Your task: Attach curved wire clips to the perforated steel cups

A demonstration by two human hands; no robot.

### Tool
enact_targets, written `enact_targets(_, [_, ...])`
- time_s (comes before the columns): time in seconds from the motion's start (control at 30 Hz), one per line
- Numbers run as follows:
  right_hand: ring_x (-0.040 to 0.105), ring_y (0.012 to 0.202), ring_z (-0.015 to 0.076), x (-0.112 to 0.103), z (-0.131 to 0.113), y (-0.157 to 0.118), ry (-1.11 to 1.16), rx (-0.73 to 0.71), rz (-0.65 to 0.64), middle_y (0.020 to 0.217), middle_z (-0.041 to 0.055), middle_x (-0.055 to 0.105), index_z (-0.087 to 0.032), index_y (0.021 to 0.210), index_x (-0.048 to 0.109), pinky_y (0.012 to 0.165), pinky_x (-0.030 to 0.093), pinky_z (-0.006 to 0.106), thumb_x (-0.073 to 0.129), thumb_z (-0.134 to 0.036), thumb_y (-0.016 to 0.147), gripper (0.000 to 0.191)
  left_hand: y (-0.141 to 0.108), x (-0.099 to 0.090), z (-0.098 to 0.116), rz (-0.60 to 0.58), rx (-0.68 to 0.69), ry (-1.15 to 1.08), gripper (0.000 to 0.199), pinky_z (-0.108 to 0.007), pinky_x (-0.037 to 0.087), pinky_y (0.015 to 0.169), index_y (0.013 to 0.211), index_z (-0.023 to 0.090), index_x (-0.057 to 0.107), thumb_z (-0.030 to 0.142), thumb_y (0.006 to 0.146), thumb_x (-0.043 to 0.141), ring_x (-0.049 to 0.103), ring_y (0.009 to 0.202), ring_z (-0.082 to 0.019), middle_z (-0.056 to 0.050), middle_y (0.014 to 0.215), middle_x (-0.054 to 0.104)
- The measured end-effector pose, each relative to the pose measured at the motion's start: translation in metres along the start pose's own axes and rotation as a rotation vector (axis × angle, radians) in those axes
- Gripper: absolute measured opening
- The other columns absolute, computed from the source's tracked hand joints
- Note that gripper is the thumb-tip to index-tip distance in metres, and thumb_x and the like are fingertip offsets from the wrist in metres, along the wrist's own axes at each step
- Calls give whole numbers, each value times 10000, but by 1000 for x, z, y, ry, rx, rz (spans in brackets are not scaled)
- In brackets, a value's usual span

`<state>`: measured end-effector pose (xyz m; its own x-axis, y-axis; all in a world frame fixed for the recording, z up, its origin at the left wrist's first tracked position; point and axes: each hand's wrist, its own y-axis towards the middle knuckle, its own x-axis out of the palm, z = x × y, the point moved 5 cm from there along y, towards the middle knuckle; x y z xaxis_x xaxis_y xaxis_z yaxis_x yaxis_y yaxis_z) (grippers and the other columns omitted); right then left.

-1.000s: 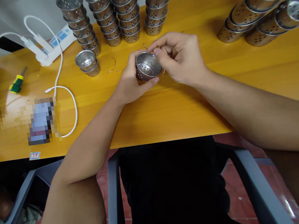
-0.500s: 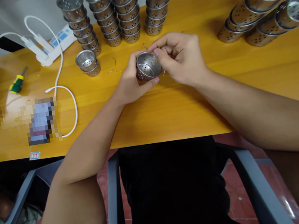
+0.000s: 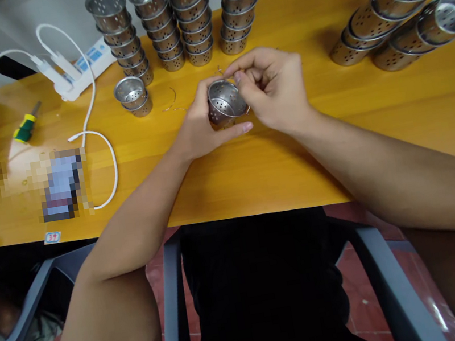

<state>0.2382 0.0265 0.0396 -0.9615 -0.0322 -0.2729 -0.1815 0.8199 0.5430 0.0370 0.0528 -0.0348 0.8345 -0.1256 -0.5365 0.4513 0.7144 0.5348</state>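
While the left hand (image 3: 199,129) curls its fingers around the left side of a perforated stainless-steel cup (image 3: 225,100), its thumb reaches out along the near side; whether that thumb touches the metal I cannot tell. The cup is tilted, mouth up, over the middle of the yellow wooden table (image 3: 221,186). The right hand (image 3: 272,88) is closed at the rim, thumb and forefinger pinched on a thin wire (image 3: 220,70), most of which is hidden. Loose wire pieces (image 3: 174,95) lie to the left of the cup, near a short stack of 2 cups (image 3: 132,96). Behind stand 4 taller cup stacks (image 3: 195,20), and 2 more stacks (image 3: 392,9) stand at the right. Farther left are a green-and-yellow screwdriver (image 3: 25,128) and a white power strip (image 3: 84,72).
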Motion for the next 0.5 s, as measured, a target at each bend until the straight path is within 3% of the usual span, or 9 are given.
enact_targets(0.17, [453, 641, 283, 5, -1, -1, -21, 42, 11, 713, 11, 530, -414, 1099, 842, 624, 389, 459, 877, -881, 1148, 471, 1, -1, 2, 27, -74, -30, 977, -637, 692, 1276, 1681, 292, 589, 874, 1015, 1003, 840, 1394, -384, -140, 1491, 799])
enact_targets(0.37, [485, 673, 293, 4, 3, 3, 37, 73, -4, 703, 15, 572, -447, 1093, 847, 650, 422, 488, 934, -797, 1126, 362, -1, -5, 15, 31, -101, 4, 966, -615, 686, 1305, 1633, 282, 620, 816, 973, 1082, 849, 1372, -371, -118, 1456, 821])
enact_targets(0.5, [529, 693, 307, 5, 7, 4, -3, 111, 13, 711, 26, 606, -456, 1079, 855, 653, 455, 494, 923, -824, 1106, 375, -1, -5, 20, 70, -20, -29, 892, -559, 739, 1134, 1595, 268, 631, 824, 1008, 1008, 856, 1212, -327, -119, 1387, 826])
